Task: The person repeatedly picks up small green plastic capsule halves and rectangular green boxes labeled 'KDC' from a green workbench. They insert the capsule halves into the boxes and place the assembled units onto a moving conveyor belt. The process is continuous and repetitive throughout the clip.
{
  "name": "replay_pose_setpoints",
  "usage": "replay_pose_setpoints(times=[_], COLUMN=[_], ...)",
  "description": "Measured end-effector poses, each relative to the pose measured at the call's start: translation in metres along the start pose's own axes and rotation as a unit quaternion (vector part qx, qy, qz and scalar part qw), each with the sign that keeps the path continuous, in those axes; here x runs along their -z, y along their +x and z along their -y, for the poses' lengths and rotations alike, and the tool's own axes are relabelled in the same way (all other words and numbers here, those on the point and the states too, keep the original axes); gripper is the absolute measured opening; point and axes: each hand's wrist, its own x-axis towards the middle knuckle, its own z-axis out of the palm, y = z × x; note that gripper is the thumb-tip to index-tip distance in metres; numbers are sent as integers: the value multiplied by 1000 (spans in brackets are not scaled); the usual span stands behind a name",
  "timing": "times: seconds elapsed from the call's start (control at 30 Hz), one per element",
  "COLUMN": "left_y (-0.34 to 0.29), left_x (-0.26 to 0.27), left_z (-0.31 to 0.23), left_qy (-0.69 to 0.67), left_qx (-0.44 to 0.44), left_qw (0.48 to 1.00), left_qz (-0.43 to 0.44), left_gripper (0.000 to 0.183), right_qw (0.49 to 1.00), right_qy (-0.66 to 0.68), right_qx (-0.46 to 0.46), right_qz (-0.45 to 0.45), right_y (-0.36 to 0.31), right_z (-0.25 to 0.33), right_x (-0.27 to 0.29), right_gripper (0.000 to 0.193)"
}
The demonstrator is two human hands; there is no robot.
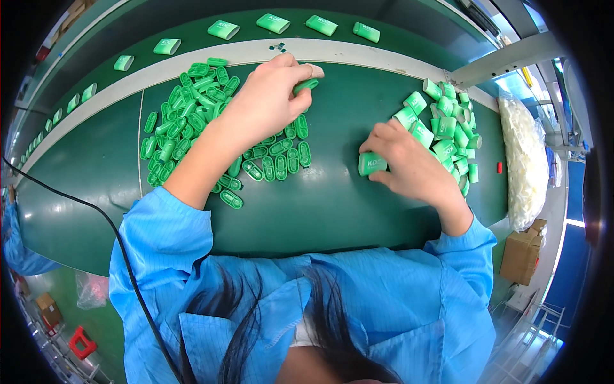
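Over the far side of the green table, my left hand pinches a small green oval cap between thumb and fingers. Beneath and beside that forearm lies a heap of similar oval caps, several of them set out face up in rows to the right. My right hand grips a light-green plastic sleeve with white lettering, just above or on the tabletop; I cannot tell which. A pile of more such sleeves lies beyond that hand, to its right.
Along the far edge, past a pale rail, a green belt carries a spaced line of green pieces. A bag of whitish parts stands at the right, near a small red piece. A black cable crosses the left side.
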Motion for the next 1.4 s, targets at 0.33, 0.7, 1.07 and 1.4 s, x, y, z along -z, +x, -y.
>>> replay_pose_setpoints(times=[0.33, 0.7, 1.07, 1.4], left_y=[7, 13, 13, 16], left_x=[0, -14, -18, -25], left_z=[2, 1, -1, 0], left_qy=[-523, -452, -370, -374], left_qx=[189, 152, 101, 57], left_qw=[831, 879, 922, 924], left_qz=[28, -33, -53, -61], left_gripper=[36, 35, 33, 35], right_qw=[886, 847, 892, 881], right_qy=[431, 507, 386, 409], right_qx=[-29, -40, -42, -42], right_qz=[-170, -156, -233, -234], right_y=[71, 80, 74, 74], right_z=[-31, -36, -35, -38], right_x=[-6, -15, -13, -10], right_gripper=[24, 22, 24, 27])
